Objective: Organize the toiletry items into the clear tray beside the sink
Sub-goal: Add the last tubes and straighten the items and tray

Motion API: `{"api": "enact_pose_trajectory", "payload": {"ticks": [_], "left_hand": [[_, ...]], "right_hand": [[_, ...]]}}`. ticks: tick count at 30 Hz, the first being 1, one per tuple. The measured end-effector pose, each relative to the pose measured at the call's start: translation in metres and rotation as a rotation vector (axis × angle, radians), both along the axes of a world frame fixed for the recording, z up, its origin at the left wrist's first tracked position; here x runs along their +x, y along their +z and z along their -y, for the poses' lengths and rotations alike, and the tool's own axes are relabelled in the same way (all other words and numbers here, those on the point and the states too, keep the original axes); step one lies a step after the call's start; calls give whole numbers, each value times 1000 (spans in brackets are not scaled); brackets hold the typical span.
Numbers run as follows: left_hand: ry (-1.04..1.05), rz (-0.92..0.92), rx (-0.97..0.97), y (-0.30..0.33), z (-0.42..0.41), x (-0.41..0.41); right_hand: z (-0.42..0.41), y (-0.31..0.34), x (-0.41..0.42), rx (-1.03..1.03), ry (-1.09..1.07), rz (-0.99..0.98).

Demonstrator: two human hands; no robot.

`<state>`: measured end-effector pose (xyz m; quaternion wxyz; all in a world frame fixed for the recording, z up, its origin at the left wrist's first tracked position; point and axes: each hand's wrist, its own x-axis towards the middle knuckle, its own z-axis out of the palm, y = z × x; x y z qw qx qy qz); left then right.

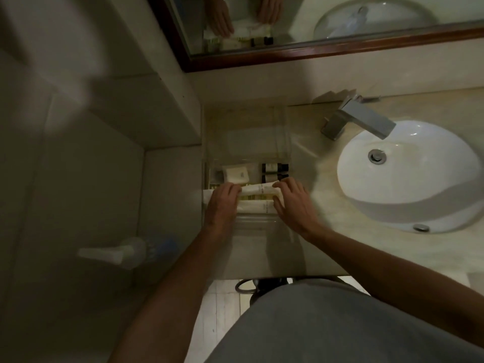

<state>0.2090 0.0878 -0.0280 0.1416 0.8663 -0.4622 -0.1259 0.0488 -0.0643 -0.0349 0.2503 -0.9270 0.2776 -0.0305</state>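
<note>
A clear tray point(284, 142) sits on the counter left of the sink. Inside it lie a white soap packet point(235, 174) and two small dark-capped bottles point(275, 172). Nearer to me, long white packets point(258, 189) lie side by side across the tray, another white packet point(255, 206) closest to me. My left hand point(222, 203) grips the left end of the upper white packet. My right hand point(293, 203) rests its fingers on the right ends of the packets. The hands hide both packet ends.
A white oval sink point(406, 174) with a square metal faucet point(364, 119) lies to the right. A wood-framed mirror point(314, 52) runs along the back wall. Tiled wall stands close on the left, with a white and blue object point(136, 251) low on the floor.
</note>
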Motion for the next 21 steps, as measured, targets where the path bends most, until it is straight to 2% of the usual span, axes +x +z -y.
{"api": "enact_pose_trajectory", "payload": {"ticks": [5, 10, 14, 15, 17, 21], "left_hand": [[-76, 11, 77, -5, 7, 7], [-117, 18, 57, -8, 9, 4], [11, -79, -40, -9, 8, 2], [1, -50, -48, -10, 7, 2], [-84, 31, 16, -17, 2, 5], [-82, -38, 195, -28, -11, 8]], "right_hand": [[-1, -4, -17, -9, 9, -9], [-6, -1, -14, -95, 113, -6], [-10, -10, -5, -186, 257, -237], [-9, -13, -5, -208, 276, -288], [-8, -17, -7, -216, 286, -347], [-3, -23, -6, -178, 291, -417]]}}
